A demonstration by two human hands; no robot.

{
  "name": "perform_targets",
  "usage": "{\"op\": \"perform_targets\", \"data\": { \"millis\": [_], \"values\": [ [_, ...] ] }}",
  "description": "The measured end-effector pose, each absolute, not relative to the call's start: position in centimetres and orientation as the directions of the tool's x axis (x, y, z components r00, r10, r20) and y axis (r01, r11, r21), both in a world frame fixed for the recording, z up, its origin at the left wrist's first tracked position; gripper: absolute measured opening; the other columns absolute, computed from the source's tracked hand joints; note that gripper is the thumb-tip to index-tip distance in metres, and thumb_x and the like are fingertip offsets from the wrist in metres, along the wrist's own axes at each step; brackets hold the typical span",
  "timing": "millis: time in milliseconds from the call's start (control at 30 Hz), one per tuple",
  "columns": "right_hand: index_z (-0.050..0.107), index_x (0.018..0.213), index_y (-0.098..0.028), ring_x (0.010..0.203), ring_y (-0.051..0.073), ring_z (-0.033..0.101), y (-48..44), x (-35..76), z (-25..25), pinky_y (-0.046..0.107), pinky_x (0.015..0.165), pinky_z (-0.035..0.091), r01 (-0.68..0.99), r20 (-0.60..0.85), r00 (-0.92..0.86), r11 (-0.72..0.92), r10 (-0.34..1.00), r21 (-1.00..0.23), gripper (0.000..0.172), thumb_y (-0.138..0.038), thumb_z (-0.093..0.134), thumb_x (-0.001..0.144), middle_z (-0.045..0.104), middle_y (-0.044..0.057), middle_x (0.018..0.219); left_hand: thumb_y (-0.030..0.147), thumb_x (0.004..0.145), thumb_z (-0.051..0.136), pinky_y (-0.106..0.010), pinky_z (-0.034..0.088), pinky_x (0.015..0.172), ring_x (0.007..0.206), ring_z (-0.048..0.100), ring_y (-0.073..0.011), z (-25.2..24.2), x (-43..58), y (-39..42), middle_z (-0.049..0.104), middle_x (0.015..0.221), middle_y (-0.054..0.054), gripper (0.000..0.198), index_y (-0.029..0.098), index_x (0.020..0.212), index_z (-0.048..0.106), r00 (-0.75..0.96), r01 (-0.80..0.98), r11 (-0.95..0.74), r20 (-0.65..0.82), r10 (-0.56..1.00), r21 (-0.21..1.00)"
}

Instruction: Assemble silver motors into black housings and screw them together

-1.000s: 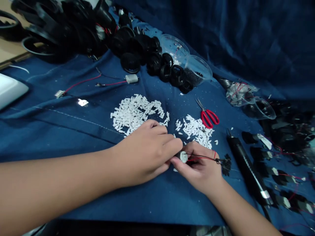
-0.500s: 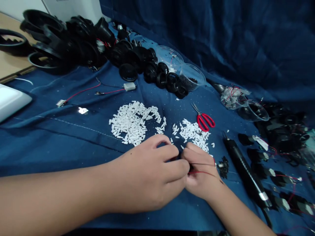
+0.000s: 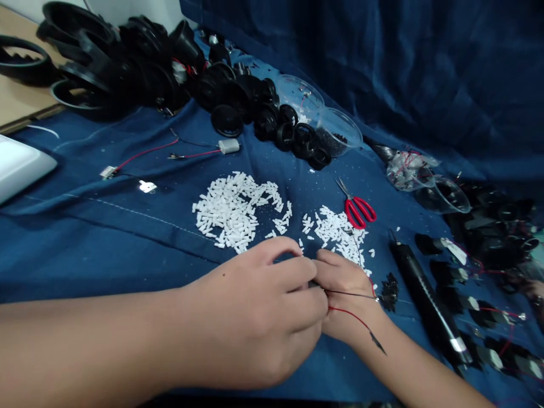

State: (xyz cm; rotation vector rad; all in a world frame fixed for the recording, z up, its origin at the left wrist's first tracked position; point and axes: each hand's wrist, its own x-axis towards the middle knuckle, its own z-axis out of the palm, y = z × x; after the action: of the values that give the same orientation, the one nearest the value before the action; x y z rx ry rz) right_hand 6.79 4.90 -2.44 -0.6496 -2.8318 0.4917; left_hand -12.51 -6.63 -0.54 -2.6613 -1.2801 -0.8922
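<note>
L hand (image 3: 250, 311) curled, R hand (image 3: 344, 297) half closed, fingers meeting over a small part, hidden; can't tell which holds it. Thin red & black wires (image 3: 351, 316) trail over R wrist: light, floppy, so hold the body, not wires. White plastic bits (image 3: 338, 232) just beyond.

Soft, even indoor light leaves faint shadows under the person's bare left hand (image 3: 250, 311) and bare right hand (image 3: 346, 300); the dark blue cloth backdrop (image 3: 403, 73) sits dim, and the frame edges bow.
</note>
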Motion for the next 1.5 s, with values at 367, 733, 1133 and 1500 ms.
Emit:
{"op": "perform_targets", "data": {
  "millis": [367,733,1133,1500],
  "values": [
    [0.048,0.064,-0.022,0.051,0.012,0.036,4.4,6.6,-2.7,0.030,0.050,0.020,0.366,0.153,-0.905,0.909,0.397,-0.199,0.022,-0.020,0.056,0.084,0.045,0.001,0.065,0.018,0.101,0.058,-0.050,0.053,0.096,0.076,0.055,-0.0189,-1.7,-12.7,-6.4,0.069,0.087,-0.002,0.022,0.021,0.086,0.074,0.382,0.760,-0.587,0.539,0.751,0.279],
    [0.061,0.086,-0.024,0.067,0.016,0.059,5.6,8.0,-2.9,0.026,0.058,0.052,0.164,0.245,-0.903,0.813,0.352,-0.559,0.011,-0.027,0.071,0.088,0.060,0.001,0.081,0.041,0.108,0.055,-0.034,0.057,0.090,0.102,0.067,-0.0165,0.1,-14.5,-5.4,0.077,0.122,0.002,0.025,0.027,0.111,0.076,0.477,0.788,-0.613,0.572,0.667,0.059],
    [0.069,0.118,-0.022,0.092,0.027,0.079,6.1,8.0,-2.4,0.038,0.084,0.065,0.181,-0.059,-0.689,0.092,0.723,-0.979,0.041,-0.052,0.076,0.090,0.076,0.008,0.096,0.037,0.103,0.067,-0.043,0.063,0.090,0.106,0.070,-0.0230,2.1,-28.2,-1.5,0.068,0.125,-0.010,0.035,0.015,0.130,0.064,-0.240,0.943,0.043,0.587,0.773,0.329],
    [0.072,0.119,-0.021,0.088,0.025,0.078,6.5,8.0,-2.4,0.039,0.082,0.065,-0.051,0.088,-0.539,0.072,0.838,-0.996,0.043,-0.043,0.085,0.085,0.078,0.009,0.098,0.040,0.106,0.057,-0.028,0.059,0.066,0.078,0.071,-0.0171,5.6,-21.8,-1.3,0.071,0.096,-0.006,0.028,0.016,0.119,0.064,-0.450,0.438,-0.023,0.241,0.860,0.899]
  ]
}}
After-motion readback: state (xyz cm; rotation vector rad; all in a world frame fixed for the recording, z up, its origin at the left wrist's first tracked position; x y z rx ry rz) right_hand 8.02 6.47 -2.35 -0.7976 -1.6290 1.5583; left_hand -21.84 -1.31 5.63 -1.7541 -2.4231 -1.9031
